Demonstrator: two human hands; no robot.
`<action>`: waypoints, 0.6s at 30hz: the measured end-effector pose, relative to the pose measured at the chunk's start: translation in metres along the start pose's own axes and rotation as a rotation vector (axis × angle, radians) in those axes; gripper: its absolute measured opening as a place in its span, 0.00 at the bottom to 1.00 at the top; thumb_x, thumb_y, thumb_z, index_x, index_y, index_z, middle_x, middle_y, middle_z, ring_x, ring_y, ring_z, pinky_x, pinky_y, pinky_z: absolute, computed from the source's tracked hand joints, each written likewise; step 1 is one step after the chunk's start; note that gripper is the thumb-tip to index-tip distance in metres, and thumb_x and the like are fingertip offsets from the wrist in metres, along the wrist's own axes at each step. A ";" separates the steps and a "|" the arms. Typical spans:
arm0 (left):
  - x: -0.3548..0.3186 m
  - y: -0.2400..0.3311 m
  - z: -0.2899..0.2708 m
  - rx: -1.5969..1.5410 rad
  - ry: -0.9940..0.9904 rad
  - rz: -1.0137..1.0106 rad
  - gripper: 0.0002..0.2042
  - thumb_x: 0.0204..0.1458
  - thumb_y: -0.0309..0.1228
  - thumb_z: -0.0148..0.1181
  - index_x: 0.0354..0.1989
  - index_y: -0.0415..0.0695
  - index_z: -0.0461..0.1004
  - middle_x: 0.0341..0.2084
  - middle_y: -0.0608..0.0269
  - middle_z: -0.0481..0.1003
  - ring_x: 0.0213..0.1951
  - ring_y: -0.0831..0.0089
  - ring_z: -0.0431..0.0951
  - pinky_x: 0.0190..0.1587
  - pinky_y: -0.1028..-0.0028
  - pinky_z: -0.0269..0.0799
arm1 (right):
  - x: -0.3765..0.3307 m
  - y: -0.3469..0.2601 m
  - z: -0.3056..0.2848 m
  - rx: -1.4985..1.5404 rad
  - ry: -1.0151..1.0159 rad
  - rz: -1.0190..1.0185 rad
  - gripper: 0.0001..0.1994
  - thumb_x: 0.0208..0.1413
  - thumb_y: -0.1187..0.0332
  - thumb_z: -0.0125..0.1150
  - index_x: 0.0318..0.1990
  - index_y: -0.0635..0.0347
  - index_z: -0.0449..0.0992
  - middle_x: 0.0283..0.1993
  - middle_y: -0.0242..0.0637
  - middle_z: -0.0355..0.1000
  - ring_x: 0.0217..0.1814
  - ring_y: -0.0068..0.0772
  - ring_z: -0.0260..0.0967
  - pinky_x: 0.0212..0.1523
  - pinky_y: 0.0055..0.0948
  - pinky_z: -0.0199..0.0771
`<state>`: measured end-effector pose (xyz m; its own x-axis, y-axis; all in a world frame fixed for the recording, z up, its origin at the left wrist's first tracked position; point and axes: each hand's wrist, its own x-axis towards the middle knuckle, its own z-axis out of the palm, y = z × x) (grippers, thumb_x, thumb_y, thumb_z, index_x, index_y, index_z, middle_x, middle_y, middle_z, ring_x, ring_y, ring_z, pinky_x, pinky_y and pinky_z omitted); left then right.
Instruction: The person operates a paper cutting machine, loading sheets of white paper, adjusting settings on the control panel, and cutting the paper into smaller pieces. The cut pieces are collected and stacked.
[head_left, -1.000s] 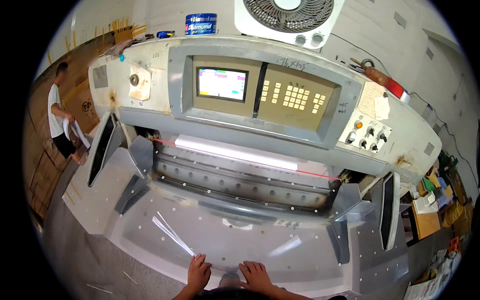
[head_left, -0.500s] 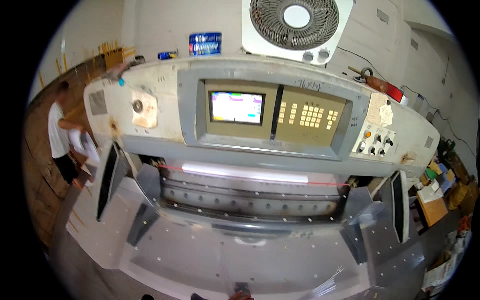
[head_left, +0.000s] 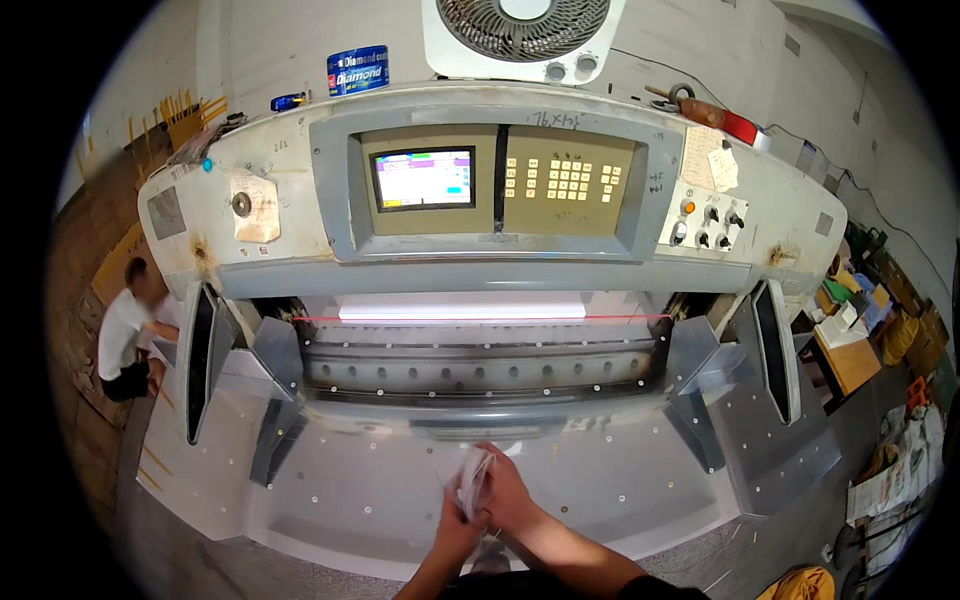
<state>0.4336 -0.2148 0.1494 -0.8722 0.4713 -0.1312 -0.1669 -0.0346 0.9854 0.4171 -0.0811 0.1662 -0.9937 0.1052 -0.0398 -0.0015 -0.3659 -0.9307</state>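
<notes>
Our left hand (head_left: 458, 520) and right hand (head_left: 503, 492) both grip a small paper stack (head_left: 472, 480) over the grey steel table (head_left: 330, 490), just below the cutter's control panel (head_left: 495, 185); a fan (head_left: 520, 30) sits above the panel.

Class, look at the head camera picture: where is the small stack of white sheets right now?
The stack of white sheets is low in the head view, just left of centre, held between the left hand and right hand above the machine's grey metal table.

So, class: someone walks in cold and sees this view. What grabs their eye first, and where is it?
The big grey cutting machine fills the view, its lit screen and keypad top centre. A bright light strip glows beneath. At the bottom, the left hand and right hand clasp a small paper stack over the steel table.
</notes>
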 end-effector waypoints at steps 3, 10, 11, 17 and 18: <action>-0.007 -0.018 -0.031 -0.016 0.119 -0.033 0.11 0.52 0.29 0.55 0.43 0.40 0.71 0.19 0.72 0.69 0.20 0.82 0.67 0.22 0.78 0.64 | 0.038 0.004 0.009 0.512 -0.191 0.360 0.17 0.51 0.67 0.57 0.47 0.63 0.67 0.42 0.40 0.69 0.49 0.38 0.66 0.48 0.33 0.68; -0.127 -0.072 -0.235 1.238 0.757 -0.474 0.14 0.49 0.37 0.54 0.29 0.36 0.74 0.23 0.41 0.73 0.29 0.48 0.75 0.31 0.54 0.68 | 0.139 -0.158 -0.101 -1.235 0.210 -0.596 0.21 0.47 0.65 0.60 0.48 0.64 0.68 0.52 0.51 0.65 0.49 0.54 0.66 0.49 0.41 0.68; -0.148 -0.086 -0.248 1.212 0.888 -0.478 0.14 0.49 0.38 0.55 0.29 0.37 0.74 0.24 0.41 0.74 0.30 0.49 0.75 0.31 0.56 0.69 | 0.157 -0.192 -0.111 -1.340 0.401 -1.010 0.16 0.48 0.69 0.56 0.45 0.64 0.69 0.52 0.50 0.65 0.49 0.53 0.66 0.48 0.41 0.68; -0.160 -0.153 -0.258 1.071 1.181 -0.652 0.14 0.48 0.38 0.56 0.30 0.38 0.75 0.25 0.42 0.74 0.31 0.51 0.76 0.31 0.57 0.69 | 0.170 -0.274 -0.118 -1.554 0.560 -0.910 0.09 0.44 0.71 0.57 0.35 0.62 0.69 0.63 0.42 0.58 0.41 0.48 0.70 0.40 0.39 0.72; -0.154 -0.159 -0.253 1.066 1.164 -0.673 0.14 0.48 0.39 0.56 0.31 0.38 0.75 0.25 0.42 0.74 0.31 0.51 0.76 0.31 0.57 0.69 | 0.170 -0.278 -0.116 -1.568 0.548 -0.907 0.09 0.44 0.71 0.57 0.35 0.62 0.69 0.63 0.41 0.57 0.40 0.47 0.70 0.39 0.40 0.72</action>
<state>0.4780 -0.5045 -0.0149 -0.7117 -0.7008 -0.0494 -0.6806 0.6703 0.2959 0.2614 0.1461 0.3754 -0.6107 0.1142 0.7835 -0.0288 0.9857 -0.1661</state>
